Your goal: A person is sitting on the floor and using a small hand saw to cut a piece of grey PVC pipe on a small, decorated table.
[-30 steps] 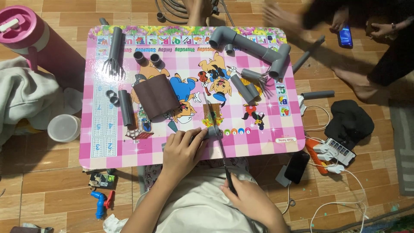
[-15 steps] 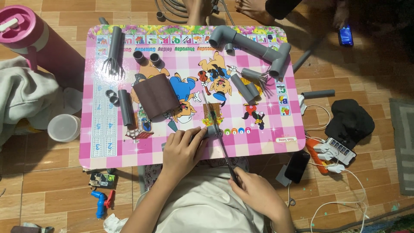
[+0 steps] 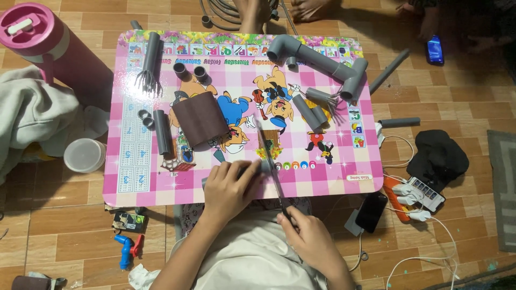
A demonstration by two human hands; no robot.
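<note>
Short grey pipe (image 3: 257, 167) pinned by clenched left hand (image 3: 231, 185), saw (image 3: 271, 166) gripped by right hand (image 3: 307, 239), sandpaper roll (image 3: 200, 118) nearby, pink table (image 3: 344, 177), tiled floor (image 3: 70, 225).

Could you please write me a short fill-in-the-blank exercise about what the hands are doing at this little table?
1. The left hand presses a short grey pipe down on the ____ table.
2. The right hand grips the handle of a thin ____ whose blade crosses the pipe.
3. The curled brown sandpaper lies on the table to the ____ of the blade.
4. The elbow pipes at the far edge are ____ in colour.

Missing words: pink; saw; left; grey
</note>
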